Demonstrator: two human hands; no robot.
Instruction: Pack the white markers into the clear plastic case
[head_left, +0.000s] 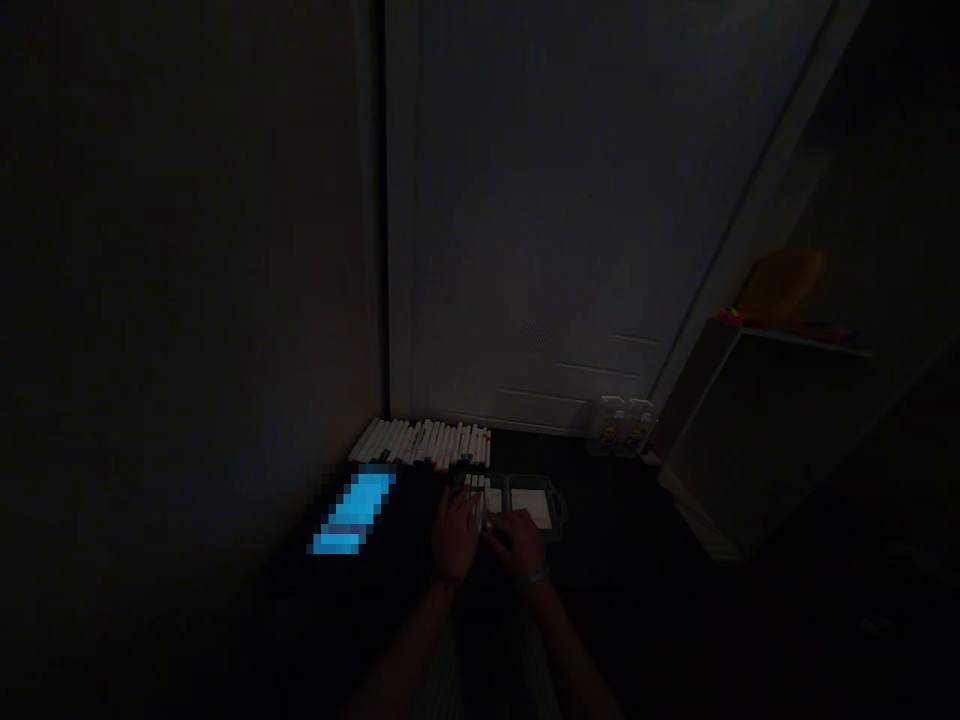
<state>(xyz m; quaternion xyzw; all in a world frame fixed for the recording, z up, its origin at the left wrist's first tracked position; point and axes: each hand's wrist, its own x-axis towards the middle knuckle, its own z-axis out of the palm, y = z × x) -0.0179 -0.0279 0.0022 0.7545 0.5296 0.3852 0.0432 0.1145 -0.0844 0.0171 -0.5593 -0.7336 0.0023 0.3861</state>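
In dim light, an open clear plastic case lies on the dark table. Several white markers lie side by side in its left half, and a white sheet or panel shows in its right half. My left hand rests over the left half, fingers stretched out along the markers. Beside it, my right hand is closed in a pinch around the end of a pale marker. The fingertips of both hands are close together, partly hiding the marker.
A row of white markers lies at the table's back left. A lit, pixelated blue screen is on the left. Two clear containers stand at the back right, against a pale door. A shelf unit stands to the right.
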